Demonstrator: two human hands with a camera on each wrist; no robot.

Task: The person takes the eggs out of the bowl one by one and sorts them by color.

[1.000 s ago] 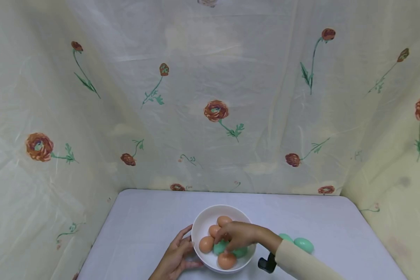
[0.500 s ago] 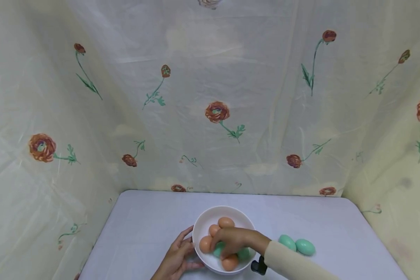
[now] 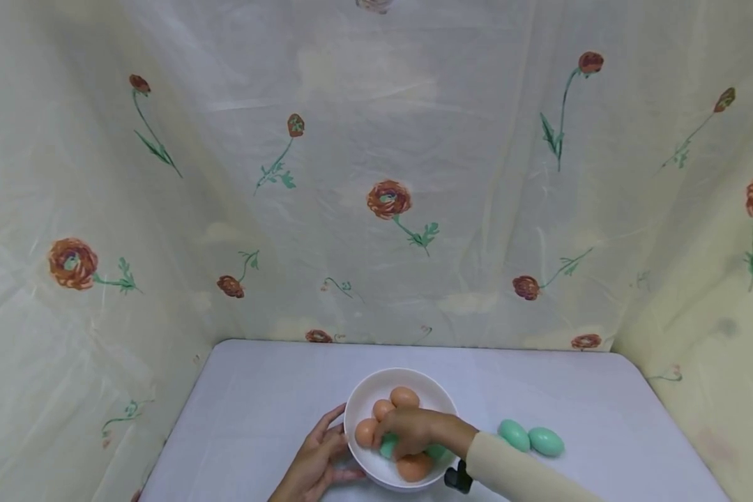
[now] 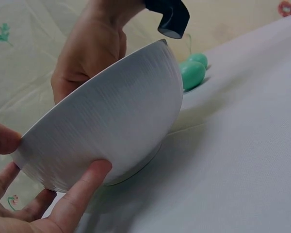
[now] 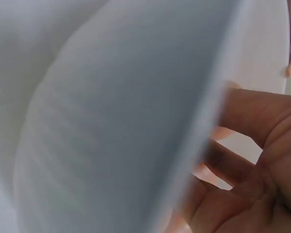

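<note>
A white bowl (image 3: 362,390) stands on the table with several orange-brown eggs (image 3: 404,397) and two green eggs in it. My left hand (image 3: 316,457) holds the bowl's left side, its fingertips against the rim and the outer wall. Inside the bowl, my right hand (image 3: 411,429) has its fingers curled down around a green egg (image 3: 388,446). Another green egg (image 3: 436,452) peeks out under the right wrist, and an orange-brown egg (image 3: 414,468) lies below the palm. In the right wrist view, the bowl's near wall (image 5: 111,116) hides the right fingertips.
Two green eggs (image 3: 530,438) lie side by side on the white table (image 3: 276,390), right of the bowl and behind the right sleeve (image 3: 527,467). A black wrist device (image 3: 458,477) hangs close to the bowl's right rim. Flowered cloth (image 3: 389,279) surrounds the table.
My right hand has sunk deeper into the bowl and slid slightly left, its fingers closing around the green egg. The lower orange-brown egg has shifted slightly right. My left hand stays put.
</note>
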